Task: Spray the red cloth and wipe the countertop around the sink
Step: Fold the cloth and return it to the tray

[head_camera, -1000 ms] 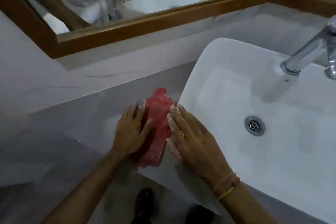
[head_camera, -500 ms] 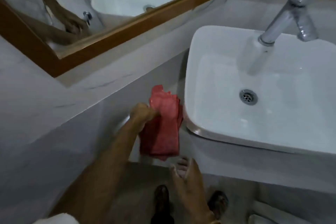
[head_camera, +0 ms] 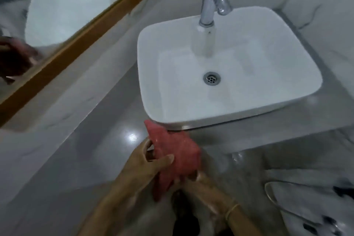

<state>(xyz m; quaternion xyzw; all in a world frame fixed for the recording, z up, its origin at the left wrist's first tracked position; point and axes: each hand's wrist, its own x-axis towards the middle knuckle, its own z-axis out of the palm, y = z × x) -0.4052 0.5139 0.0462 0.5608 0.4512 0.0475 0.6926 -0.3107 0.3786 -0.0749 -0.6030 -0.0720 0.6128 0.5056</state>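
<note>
The red cloth (head_camera: 176, 157) hangs in front of the countertop's edge, just below the near left corner of the white sink (head_camera: 168, 113). My left hand (head_camera: 149, 161) grips its left side, thumb across the fabric. My right hand (head_camera: 197, 178) holds the cloth's lower right part from underneath, mostly hidden by the cloth. The grey marble countertop (head_camera: 86, 149) spreads to the left of the sink. No spray bottle is in view.
A chrome faucet (head_camera: 208, 5) rises behind the basin, with the drain (head_camera: 211, 78) in the middle. A wood-framed mirror (head_camera: 92, 23) runs along the back left. A wall stands right of the sink. Below the counter are the floor and an object (head_camera: 306, 203) at lower right.
The cloth has come off the countertop beside the sink and toward me. My right hand, which had dropped away, now holds it together with my left. The view has swung right.
</note>
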